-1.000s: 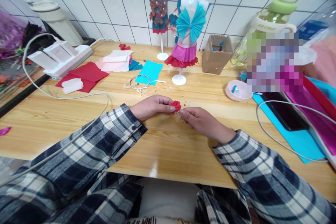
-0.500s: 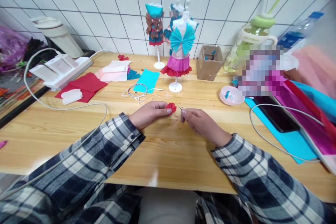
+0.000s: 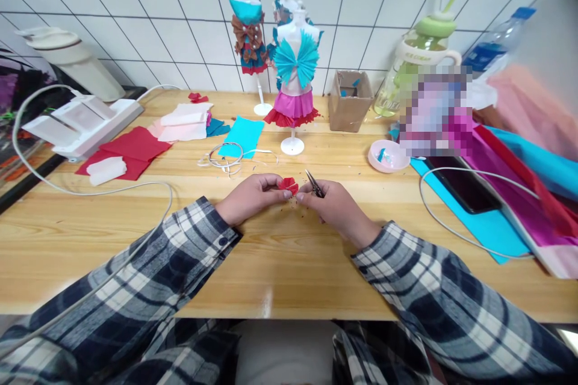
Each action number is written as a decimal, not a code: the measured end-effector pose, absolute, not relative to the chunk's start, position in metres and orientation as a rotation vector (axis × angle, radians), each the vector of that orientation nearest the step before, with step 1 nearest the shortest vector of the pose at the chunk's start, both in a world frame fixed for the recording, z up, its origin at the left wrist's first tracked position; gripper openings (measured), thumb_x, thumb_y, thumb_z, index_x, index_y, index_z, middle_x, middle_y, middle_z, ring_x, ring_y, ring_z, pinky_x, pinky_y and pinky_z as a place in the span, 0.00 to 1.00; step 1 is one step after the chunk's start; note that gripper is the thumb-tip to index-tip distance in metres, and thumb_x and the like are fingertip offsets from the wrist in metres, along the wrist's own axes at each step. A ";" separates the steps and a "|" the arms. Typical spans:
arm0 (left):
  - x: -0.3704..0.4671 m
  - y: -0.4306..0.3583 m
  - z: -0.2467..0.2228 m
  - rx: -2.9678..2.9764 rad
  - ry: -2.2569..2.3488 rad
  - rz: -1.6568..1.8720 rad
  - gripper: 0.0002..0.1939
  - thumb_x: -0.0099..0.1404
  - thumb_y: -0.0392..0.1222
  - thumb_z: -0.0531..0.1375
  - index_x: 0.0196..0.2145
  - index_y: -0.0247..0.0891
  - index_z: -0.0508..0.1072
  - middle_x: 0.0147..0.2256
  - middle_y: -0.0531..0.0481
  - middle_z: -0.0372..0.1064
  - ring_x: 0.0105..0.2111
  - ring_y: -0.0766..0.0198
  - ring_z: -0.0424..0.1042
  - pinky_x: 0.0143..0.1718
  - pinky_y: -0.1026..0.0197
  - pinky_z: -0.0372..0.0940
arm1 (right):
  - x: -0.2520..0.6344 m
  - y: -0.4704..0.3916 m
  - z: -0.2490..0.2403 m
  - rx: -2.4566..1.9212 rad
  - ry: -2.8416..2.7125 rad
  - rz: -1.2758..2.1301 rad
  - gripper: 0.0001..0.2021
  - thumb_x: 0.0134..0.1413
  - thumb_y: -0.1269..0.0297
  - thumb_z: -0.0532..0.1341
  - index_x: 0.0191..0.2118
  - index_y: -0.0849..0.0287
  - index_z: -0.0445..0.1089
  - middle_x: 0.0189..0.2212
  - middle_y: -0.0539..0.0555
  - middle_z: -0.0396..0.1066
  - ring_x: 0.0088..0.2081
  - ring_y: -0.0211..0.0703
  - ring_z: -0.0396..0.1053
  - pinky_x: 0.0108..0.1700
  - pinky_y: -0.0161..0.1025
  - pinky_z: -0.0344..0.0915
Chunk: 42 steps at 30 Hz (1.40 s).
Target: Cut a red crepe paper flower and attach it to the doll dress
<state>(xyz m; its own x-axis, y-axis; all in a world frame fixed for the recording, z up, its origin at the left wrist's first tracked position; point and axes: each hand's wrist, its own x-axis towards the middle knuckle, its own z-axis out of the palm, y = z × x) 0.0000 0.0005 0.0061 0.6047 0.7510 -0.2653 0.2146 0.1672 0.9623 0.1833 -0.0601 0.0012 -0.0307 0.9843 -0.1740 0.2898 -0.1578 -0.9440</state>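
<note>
My left hand pinches a small ruffled red crepe-paper piece between thumb and fingers, just over the table. Close on its right is my right hand, closed around small dark pointed scissors whose tips point up and away from me. The right thumb and fingertip come near the red piece's edge; whether they touch it I cannot tell. Tiny red scraps lie on the wood beneath. Straight ahead stands a white mini mannequin with a turquoise pleated bow, a magenta skirt and a red hem.
Behind are a second dressed mannequin, a cardboard box and a pink bowl. Coiled wire, turquoise paper and red paper lie left. A phone, white cable and power strip flank the hands.
My right hand has turned, so the scissors now point up and away, and its fingertips have come closer to the red piece. The view has shifted slightly right.
</note>
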 end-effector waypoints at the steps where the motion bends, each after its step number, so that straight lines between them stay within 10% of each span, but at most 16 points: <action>1: 0.000 0.001 0.005 1.376 0.894 0.476 0.15 0.53 0.49 0.66 0.31 0.34 0.72 0.31 0.51 0.72 0.31 0.64 0.69 0.36 0.60 0.62 | 0.184 -0.060 0.001 -1.531 -1.392 1.227 0.12 0.47 0.56 0.61 0.33 0.61 0.71 0.22 0.46 0.62 0.20 0.31 0.56 0.23 0.32 0.55; 28: -0.001 0.002 0.003 1.337 0.868 0.522 0.15 0.53 0.48 0.66 0.33 0.34 0.73 0.33 0.50 0.73 0.33 0.63 0.70 0.39 0.60 0.62 | 0.183 -0.060 0.003 -1.542 -1.276 1.303 0.21 0.52 0.45 0.56 0.32 0.60 0.71 0.17 0.45 0.55 0.17 0.32 0.51 0.19 0.33 0.53; 42: 0.000 0.000 0.003 1.279 0.858 0.522 0.14 0.55 0.48 0.66 0.34 0.34 0.72 0.33 0.51 0.72 0.33 0.64 0.69 0.39 0.60 0.61 | 0.184 -0.060 0.002 -1.562 -1.431 1.231 0.12 0.47 0.56 0.61 0.32 0.60 0.71 0.19 0.45 0.60 0.20 0.32 0.56 0.24 0.32 0.53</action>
